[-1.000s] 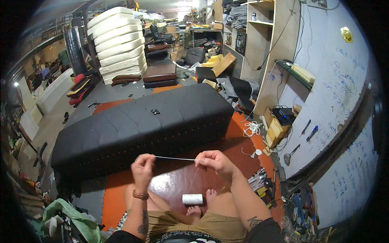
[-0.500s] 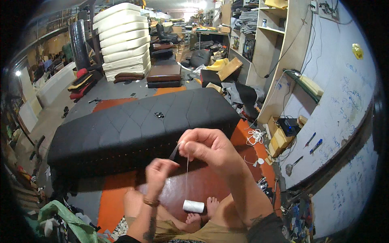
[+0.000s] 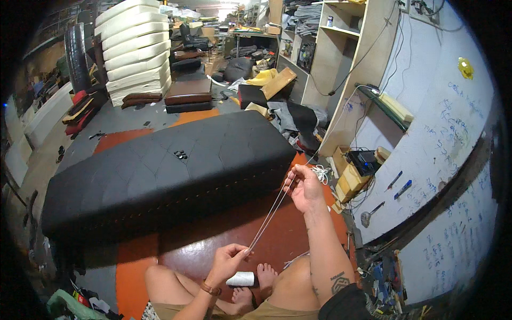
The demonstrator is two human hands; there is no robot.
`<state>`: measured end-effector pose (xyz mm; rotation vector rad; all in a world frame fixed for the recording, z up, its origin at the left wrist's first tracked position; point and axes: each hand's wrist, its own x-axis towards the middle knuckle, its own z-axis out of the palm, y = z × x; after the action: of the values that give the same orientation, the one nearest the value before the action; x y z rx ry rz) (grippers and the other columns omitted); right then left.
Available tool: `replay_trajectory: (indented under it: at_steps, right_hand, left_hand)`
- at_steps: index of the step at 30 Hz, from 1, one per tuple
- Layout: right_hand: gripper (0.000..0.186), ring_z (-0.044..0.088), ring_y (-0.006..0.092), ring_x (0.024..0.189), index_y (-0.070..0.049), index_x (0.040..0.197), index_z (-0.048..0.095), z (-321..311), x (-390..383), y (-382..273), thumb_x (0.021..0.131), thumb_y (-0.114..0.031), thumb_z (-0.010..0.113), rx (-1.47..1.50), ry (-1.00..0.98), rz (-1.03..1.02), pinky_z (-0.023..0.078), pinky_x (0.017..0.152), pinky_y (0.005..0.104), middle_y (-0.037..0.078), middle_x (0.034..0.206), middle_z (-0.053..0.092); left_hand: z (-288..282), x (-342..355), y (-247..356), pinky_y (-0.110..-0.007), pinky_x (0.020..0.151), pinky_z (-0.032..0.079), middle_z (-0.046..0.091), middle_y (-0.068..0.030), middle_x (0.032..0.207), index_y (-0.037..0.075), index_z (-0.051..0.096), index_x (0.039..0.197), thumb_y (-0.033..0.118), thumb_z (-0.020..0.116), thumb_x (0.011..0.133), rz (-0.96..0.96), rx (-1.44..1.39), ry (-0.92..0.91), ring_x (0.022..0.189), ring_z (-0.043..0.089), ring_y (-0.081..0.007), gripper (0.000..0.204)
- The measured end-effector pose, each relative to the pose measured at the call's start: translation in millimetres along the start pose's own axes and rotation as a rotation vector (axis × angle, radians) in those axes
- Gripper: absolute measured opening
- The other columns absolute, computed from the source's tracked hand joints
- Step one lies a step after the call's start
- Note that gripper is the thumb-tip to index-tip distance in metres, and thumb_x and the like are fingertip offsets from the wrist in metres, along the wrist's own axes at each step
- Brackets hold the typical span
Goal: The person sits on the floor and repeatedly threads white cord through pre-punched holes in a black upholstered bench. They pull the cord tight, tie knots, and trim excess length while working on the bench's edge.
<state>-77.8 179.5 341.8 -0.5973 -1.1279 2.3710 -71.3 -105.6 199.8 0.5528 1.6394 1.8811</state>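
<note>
long black bench (image 3: 170,170) stretching across, reddish floor (image 3: 213,234) in front! right hand (image 3: 305,189) up high, fingers loosely curled, thread caught at the tips; left hand (image 3: 228,262) low, thumb and forefinger pinched shut on it. white spool (image 3: 241,279) lying on its side, long axis left to right, just below the left hand, much the nearer one. and the thread (image 3: 266,220): two strands, slanting up and rightward between the hands!
</note>
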Motion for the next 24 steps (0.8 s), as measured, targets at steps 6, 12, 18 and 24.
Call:
replay_trajectory:
  at_steps: [6, 12, 18, 24]
  right_hand:
    - [0.014, 0.061, 0.0209, 0.077, -0.013, 0.087, 0.064, 2.6, 0.2, 2.0, 0.093, -0.026, 0.065, 0.062, -0.008, 0.132, 0.050, 0.076, 0.0403, 0.002, 0.080, 0.063]
    - [0.016, 0.063, 0.0226, 0.080, -0.012, 0.089, 0.064, 19.9, -16.9, -14.4, 0.098, -0.026, 0.064, 0.156, -0.156, 0.064, 0.051, 0.077, 0.0414, 0.003, 0.083, 0.064]
    - [0.014, 0.064, 0.0190, 0.082, -0.015, 0.096, 0.063, 12.9, 1.4, -0.4, 0.102, -0.028, 0.063, 0.081, -0.147, 0.142, 0.053, 0.076, 0.0400, 0.000, 0.086, 0.064]
    - [0.015, 0.061, 0.0176, 0.079, -0.014, 0.095, 0.062, 14.0, 11.7, 9.3, 0.101, -0.028, 0.064, -0.013, -0.049, 0.104, 0.051, 0.076, 0.0383, -0.001, 0.085, 0.062]
  left_hand:
    - [-34.8, 2.8, -27.8, -0.030, 0.073, 0.057, 0.076, -0.0113, 0.090, -0.005, 0.073, 0.098, 0.010, 0.070, 0.098, 0.002, 0.030, 0.103, 0.078, 0.070, -0.0152, 0.015]
    - [-48.1, -40.0, 45.8, -0.028, 0.069, 0.057, 0.076, -0.0116, 0.089, -0.004, 0.073, 0.095, 0.009, 0.071, 0.096, 0.004, 0.011, 0.086, 0.075, 0.069, -0.0145, 0.013]
    - [-60.5, -40.6, 25.7, -0.030, 0.068, 0.060, 0.075, -0.0109, 0.087, -0.004, 0.074, 0.096, 0.009, 0.071, 0.097, -0.135, 0.070, 0.110, 0.073, 0.069, -0.0139, 0.014]
    - [-51.3, -45.5, 4.0, -0.025, 0.067, 0.055, 0.075, -0.0053, 0.085, -0.003, 0.076, 0.100, 0.010, 0.073, 0.095, -0.147, 0.216, 0.018, 0.074, 0.067, -0.0101, 0.014]
